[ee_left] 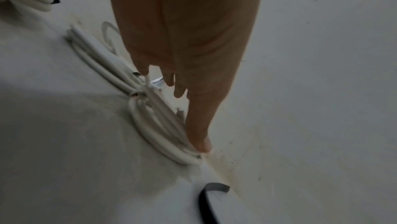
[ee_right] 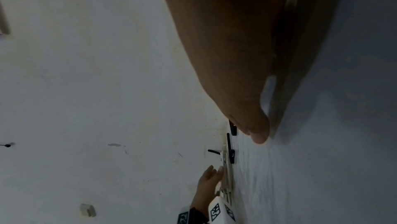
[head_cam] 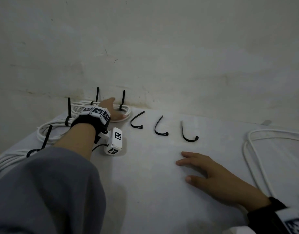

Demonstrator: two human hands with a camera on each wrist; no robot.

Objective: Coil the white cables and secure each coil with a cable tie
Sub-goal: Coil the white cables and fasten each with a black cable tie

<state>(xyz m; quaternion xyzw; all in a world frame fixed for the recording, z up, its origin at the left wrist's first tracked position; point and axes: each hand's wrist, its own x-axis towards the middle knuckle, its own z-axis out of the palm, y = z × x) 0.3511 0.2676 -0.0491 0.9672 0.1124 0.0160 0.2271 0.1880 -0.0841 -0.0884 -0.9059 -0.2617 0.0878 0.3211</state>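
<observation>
Near the wall at the back left lies a coiled white cable (head_cam: 126,110) bound by an upright black cable tie (head_cam: 123,98). My left hand (head_cam: 114,110) reaches over this coil with straight fingers, and its fingertips (ee_left: 204,146) touch the coil's strands (ee_left: 154,125). My right hand (head_cam: 201,168) lies flat and empty on the white table (head_cam: 153,191), fingers spread. Three loose black cable ties (head_cam: 159,127) lie in a row between the hands. A loose, uncoiled white cable (head_cam: 270,130) lies at the right.
More tied white coils (head_cam: 44,130) lie along the table's left edge, their black tie tails (head_cam: 68,110) sticking up. A white wall (head_cam: 162,48) rises just behind the table. The right wrist view shows my left hand (ee_right: 209,181) far off by the coil.
</observation>
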